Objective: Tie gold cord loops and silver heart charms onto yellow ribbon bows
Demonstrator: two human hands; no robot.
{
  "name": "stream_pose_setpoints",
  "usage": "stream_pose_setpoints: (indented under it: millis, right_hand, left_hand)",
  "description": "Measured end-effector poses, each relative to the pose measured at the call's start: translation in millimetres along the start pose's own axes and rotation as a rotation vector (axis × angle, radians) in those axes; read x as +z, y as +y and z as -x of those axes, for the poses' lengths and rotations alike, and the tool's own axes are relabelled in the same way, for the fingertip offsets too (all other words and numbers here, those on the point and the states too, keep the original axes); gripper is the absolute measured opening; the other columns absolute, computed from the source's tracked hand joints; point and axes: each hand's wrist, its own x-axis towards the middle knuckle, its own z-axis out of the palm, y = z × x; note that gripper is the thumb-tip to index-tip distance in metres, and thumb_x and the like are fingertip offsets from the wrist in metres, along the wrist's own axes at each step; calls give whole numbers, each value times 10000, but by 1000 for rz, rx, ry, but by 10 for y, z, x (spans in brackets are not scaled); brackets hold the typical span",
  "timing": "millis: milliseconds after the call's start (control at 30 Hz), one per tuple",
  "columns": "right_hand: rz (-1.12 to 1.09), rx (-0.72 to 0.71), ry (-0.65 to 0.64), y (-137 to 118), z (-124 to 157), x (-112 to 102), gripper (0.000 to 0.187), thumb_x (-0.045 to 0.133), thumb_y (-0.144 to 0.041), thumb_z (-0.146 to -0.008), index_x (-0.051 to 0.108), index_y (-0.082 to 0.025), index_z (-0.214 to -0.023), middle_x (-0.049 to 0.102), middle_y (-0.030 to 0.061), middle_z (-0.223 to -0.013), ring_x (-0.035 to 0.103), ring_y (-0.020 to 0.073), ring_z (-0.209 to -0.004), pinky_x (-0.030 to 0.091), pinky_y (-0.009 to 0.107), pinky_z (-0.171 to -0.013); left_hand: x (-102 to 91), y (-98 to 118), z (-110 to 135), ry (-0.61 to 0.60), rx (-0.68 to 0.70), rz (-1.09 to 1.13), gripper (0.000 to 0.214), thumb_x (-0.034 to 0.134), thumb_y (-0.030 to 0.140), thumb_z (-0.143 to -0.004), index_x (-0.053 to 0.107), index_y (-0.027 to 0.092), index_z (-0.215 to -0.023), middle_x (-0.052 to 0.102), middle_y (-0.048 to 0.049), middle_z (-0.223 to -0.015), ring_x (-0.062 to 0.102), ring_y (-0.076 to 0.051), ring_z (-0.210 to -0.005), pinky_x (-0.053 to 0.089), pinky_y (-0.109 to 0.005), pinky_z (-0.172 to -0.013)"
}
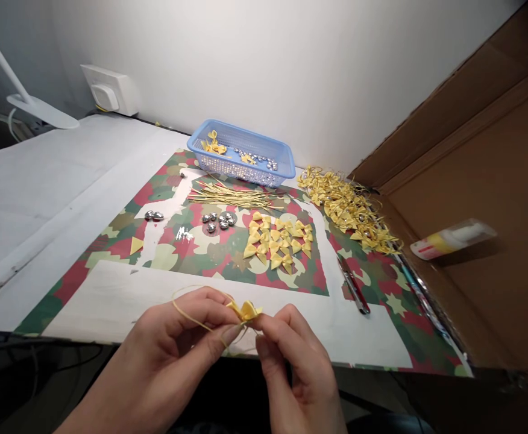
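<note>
Close to the table's front edge, my left hand (187, 337) pinches a yellow ribbon bow (246, 310) between thumb and fingers. A thin yellow cord (187, 316) loops out from the bow over the left fingers. My right hand (293, 361) is closed at the bow's right side, its fingertips by the cord; what exactly lies between them is hidden. Beyond the hands, several loose yellow bows (282, 238) lie in rows on the camouflage-patterned sheet (219, 259). Several silver bells (219, 221) sit left of them, and a bundle of yellow cords (234, 196) lies behind.
A blue basket (241, 131) with bows and silver beads stands by the wall. A heap of yellow bows with cords (348, 208) lies right, near the cardboard panel (476, 169) bearing a glue bottle (454, 239). A red utility knife (353, 285) and a white lamp base (42, 111) flank the sheet.
</note>
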Motion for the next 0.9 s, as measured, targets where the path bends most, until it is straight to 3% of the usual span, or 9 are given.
stream_pose_setpoints:
  millis: [367,533,633,733,900]
  right_hand:
    - [-66,134,86,-63,49,120,270,505,-175,-1102,755,-231,-1015,508,0,-815,546,142,-726,411,272,-615]
    - [-48,96,79,-42,34,84,276,515,-184,-1103,765,-217,-992,523,6,-801,550,137,-692,418,266,-591]
    - [4,49,80,-36,31,60,262,532,-151,-1088,775,-229,-1032,527,7,-801,540,132,-672,411,264,-569]
    - [56,-26,114,-24,39,55,285,518,-78,-1065,752,-236,-1100,525,4,-823,542,127,-683,411,263,-576]
    - [130,-99,144,-3,49,50,321,503,-14,-1032,725,-223,-1131,532,11,-847,571,128,-708,443,264,-595]
  left_hand:
    - [1,-35,19,-69,62,-23,225,718,401,-1001,866,269,-897,804,-85,-1013,726,-277,-979,590,-318,-822]
    - [-8,10,-44,-104,-93,62,224,754,399,-943,849,244,-812,772,-62,-905,699,-251,-885,557,-311,-786]
    - [-32,28,-88,-189,-200,160,228,777,423,-934,857,231,-842,784,-55,-906,680,-241,-878,537,-311,-820]
    - [-50,5,-97,-250,-249,233,218,784,421,-963,858,241,-864,778,-29,-907,642,-213,-886,504,-283,-827]
    - [-55,-34,-79,-242,-318,335,193,825,402,-952,849,243,-846,751,-2,-857,631,-185,-860,478,-249,-770]
